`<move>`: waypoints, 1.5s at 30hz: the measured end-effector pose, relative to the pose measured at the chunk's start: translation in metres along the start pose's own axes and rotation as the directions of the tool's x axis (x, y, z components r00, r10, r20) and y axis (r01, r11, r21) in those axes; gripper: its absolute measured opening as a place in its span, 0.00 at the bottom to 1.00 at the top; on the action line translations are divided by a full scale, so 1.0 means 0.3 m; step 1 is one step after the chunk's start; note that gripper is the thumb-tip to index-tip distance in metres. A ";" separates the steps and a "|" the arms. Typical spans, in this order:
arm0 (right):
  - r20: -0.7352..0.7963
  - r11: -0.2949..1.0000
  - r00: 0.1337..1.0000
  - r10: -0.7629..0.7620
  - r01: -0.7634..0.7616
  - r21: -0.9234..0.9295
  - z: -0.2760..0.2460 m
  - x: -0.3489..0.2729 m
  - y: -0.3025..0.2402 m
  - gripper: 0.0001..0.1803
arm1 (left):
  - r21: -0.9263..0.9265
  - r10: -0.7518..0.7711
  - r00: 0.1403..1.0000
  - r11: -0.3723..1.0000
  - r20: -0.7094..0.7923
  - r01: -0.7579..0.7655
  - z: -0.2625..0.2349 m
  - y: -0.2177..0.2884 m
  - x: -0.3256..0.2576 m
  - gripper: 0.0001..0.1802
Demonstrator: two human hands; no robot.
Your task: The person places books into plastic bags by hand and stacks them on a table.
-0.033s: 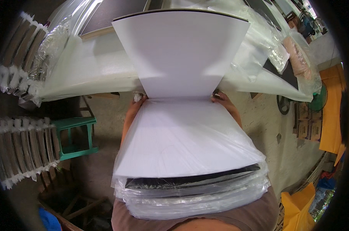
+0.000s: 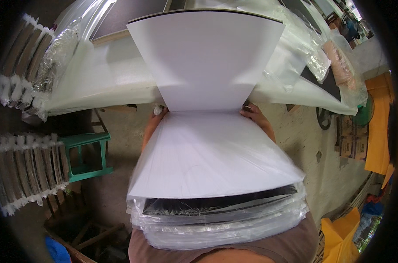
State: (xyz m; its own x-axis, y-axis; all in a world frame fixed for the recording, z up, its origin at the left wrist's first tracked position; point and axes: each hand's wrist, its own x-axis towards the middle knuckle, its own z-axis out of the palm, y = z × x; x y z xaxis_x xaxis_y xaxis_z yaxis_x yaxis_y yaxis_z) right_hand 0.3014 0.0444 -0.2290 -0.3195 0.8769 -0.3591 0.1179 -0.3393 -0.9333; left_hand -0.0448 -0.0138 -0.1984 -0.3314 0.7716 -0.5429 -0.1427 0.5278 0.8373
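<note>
A large white panel (image 2: 207,61) with a dark far edge stands tilted away from me. Its near part meets a clear plastic bag (image 2: 216,149) over a white surface on my lap. My left hand (image 2: 156,117) is closed at the left corner where panel and bag meet, with bunched clear plastic by its fingers. At the matching right corner, my right hand (image 2: 253,114) is closed on the bag's edge. Both palms are partly hidden. Under the top bag lies a stack of plastic-wrapped panels (image 2: 225,230), with a black surface (image 2: 216,201) showing at its near edge.
A table draped in plastic sheeting (image 2: 107,72) stands ahead. Plastic-wrapped stacks (image 2: 28,168) and a green stool (image 2: 86,140) are at left. Cardboard boxes (image 2: 353,142) and yellow-orange sheets (image 2: 379,125) are at right. A wooden frame (image 2: 82,239) lies low at left.
Both hands keep their places at the corners. The near edge of the top bagged layer sits slightly higher, and a little more of the black surface shows beneath it.
</note>
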 end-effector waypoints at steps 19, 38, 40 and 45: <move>0.543 0.346 0.507 -0.669 0.860 -0.376 0.411 -0.191 -0.910 0.19 | -0.645 0.830 0.544 0.484 0.123 -0.591 -0.024 0.617 -0.393 0.32; 0.024 0.715 0.718 -0.696 0.695 -0.082 0.457 -0.074 -0.831 0.07 | -0.714 0.603 0.762 0.639 0.235 -0.286 0.072 0.542 -0.332 0.26; 0.015 0.724 0.730 -0.684 0.681 -0.106 0.469 -0.083 -0.816 0.08 | -0.589 0.606 0.768 0.704 0.207 -0.397 0.092 0.553 -0.343 0.20; -0.054 0.493 0.518 -0.853 0.769 -0.406 0.427 -0.078 -0.814 0.13 | -0.402 0.576 0.804 0.778 0.149 -0.483 0.123 0.597 -0.359 0.09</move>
State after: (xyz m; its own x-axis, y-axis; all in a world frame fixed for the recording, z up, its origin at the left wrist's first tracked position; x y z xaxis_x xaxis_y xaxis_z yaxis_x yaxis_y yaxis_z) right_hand 0.1597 0.0631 0.0078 -0.2157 0.7624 0.6101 0.1942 0.6458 -0.7384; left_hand -0.0002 0.0108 0.0077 -0.2100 0.9770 0.0366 -0.3259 -0.1053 0.9395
